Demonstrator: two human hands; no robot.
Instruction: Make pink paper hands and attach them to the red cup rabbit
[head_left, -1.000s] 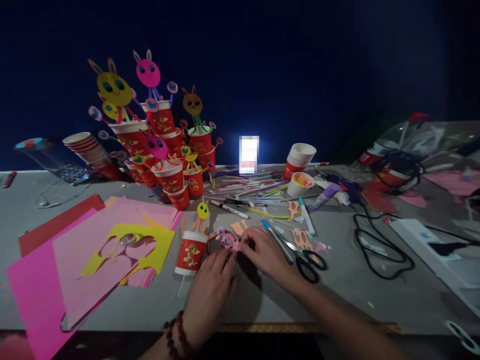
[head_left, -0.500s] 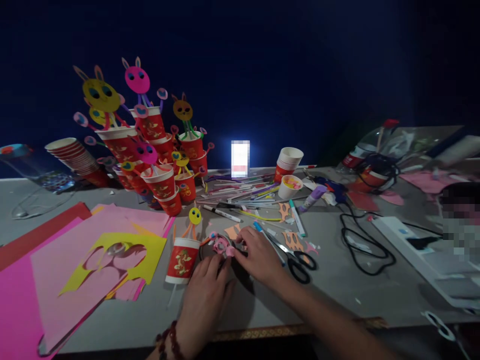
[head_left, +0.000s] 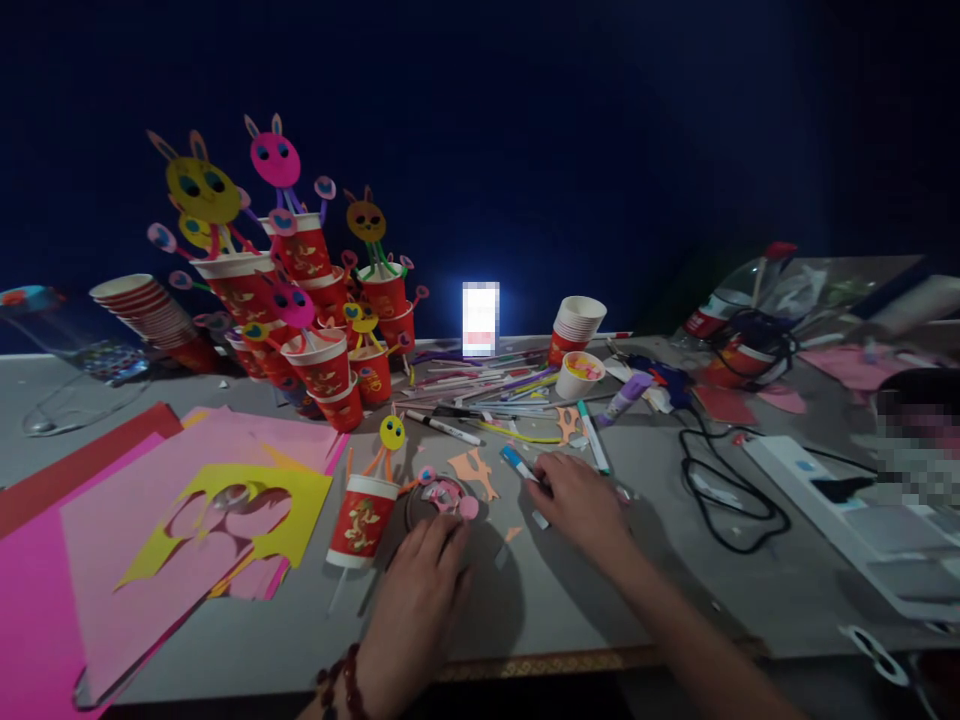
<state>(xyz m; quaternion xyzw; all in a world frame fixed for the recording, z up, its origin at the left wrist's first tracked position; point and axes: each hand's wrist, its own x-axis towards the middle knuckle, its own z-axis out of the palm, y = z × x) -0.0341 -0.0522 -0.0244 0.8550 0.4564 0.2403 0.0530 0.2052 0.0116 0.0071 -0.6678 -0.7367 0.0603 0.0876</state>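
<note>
My left hand (head_left: 427,565) lies low over the table, its fingertips on a small pink paper disc (head_left: 469,508). Beside those fingers is a tape roll (head_left: 412,505) with pink paper scraps (head_left: 444,494) in it. To its left leans a red paper cup (head_left: 363,522) with a yellow bunny face (head_left: 392,433) and orange pipe-cleaner limbs. My right hand (head_left: 583,505) is curled at a blue-capped marker (head_left: 514,461), fingers around its lower part, which is hidden. The scissors are out of sight around my right hand and forearm. An orange paper offcut (head_left: 475,470) lies between the hands.
Several cups with bunny faces (head_left: 319,365) stand at the back left. Coloured paper sheets (head_left: 135,545) cover the left side. Pipe cleaners (head_left: 480,375), stacked cups (head_left: 579,318) and a glue stick (head_left: 625,398) lie behind; a black cable (head_left: 739,545) and white board (head_left: 832,530) are at right.
My right hand has left the pink disc and moved right to the marker, covering where the scissors showed. My left hand stays by the disc. The cup tilts slightly more.
</note>
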